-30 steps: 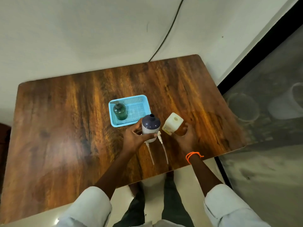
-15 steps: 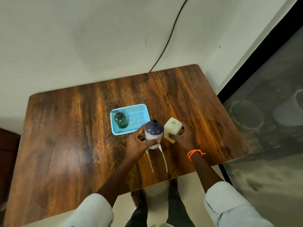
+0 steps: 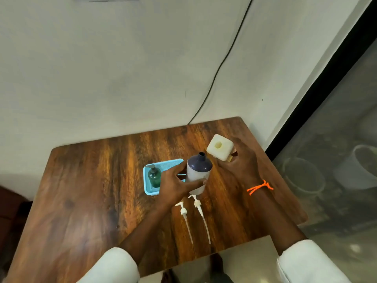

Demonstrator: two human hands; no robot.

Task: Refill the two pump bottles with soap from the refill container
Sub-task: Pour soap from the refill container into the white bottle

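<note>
My left hand (image 3: 175, 184) grips a white bottle with a dark blue shoulder and open neck (image 3: 198, 170), held upright above the wooden table (image 3: 91, 201). My right hand (image 3: 238, 166) holds a cream square bottle (image 3: 220, 147) lifted to the right of it, open mouth facing up. Two white pump heads with long tubes (image 3: 184, 213) (image 3: 199, 207) lie side by side on the table below the hands. A green pump bottle (image 3: 154, 175) stands in a light blue basket (image 3: 150, 190).
The table's near edge runs under my forearms and its right edge lies beside a glass panel (image 3: 336, 160). A black cable (image 3: 220, 66) runs down the wall behind the table. An orange thread band (image 3: 259, 186) circles my right wrist.
The camera has tilted up, showing more wall. My right hand has raised the cream bottle higher and farther from the blue-topped bottle, which stays in my left hand.
</note>
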